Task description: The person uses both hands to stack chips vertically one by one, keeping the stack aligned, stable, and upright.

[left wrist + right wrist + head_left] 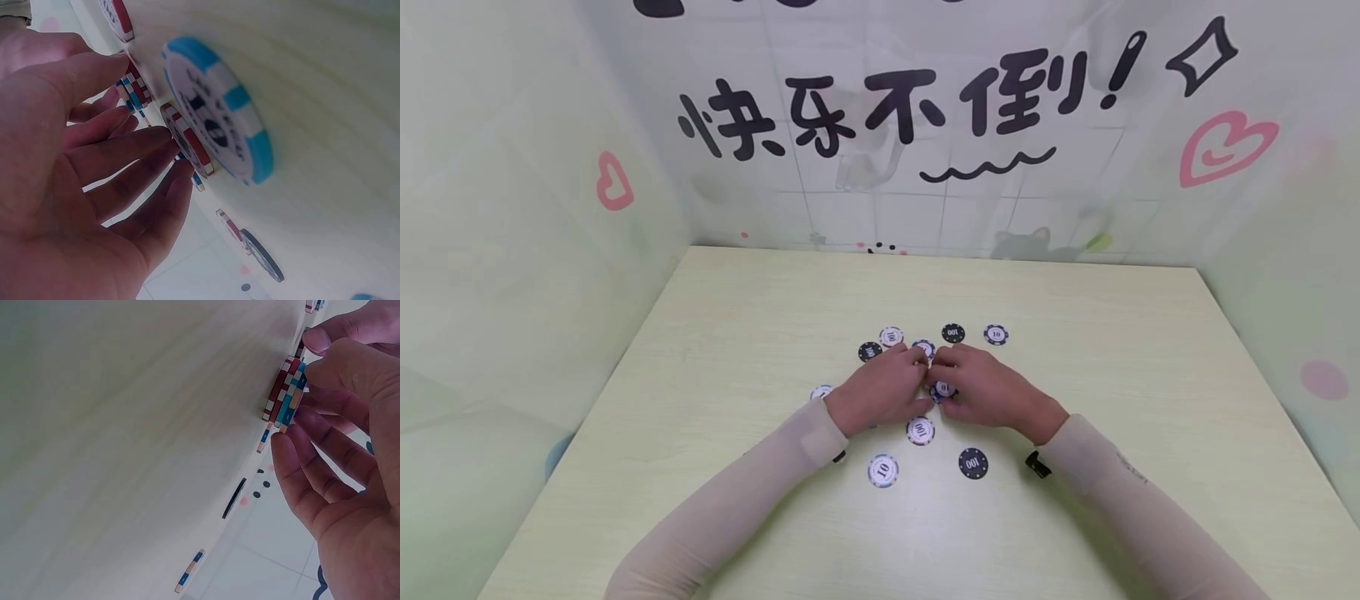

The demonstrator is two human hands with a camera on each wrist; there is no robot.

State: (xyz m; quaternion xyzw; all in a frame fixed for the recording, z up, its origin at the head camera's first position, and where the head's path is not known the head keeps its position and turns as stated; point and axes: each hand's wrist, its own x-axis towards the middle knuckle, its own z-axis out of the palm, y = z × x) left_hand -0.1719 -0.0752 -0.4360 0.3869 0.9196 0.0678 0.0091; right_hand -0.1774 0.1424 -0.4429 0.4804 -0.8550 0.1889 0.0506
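A small stack of poker chips [285, 394], with red, light blue and dark blue edges, stands between the two hands. My right hand [988, 387] pinches this stack from the right, thumb at its near side. From the left, my left hand [883, 387] holds the stack by thumb and forefinger, its other fingers loosely curved. Close below those fingers in the left wrist view lies a red-edged chip [187, 140]. A blue-edged chip [923, 348] lies just beyond the fingertips. Fingers partly hide the stack's contact points.
Loose chips surround the hands: a red 100 chip [921, 431], a light-blue 10 chip [883, 471], black chips [973, 463] and a dark-blue 10 chip [996, 335]. A small black object [1038, 464] sits by the right sleeve. Printed curtains enclose the wooden table [760, 308].
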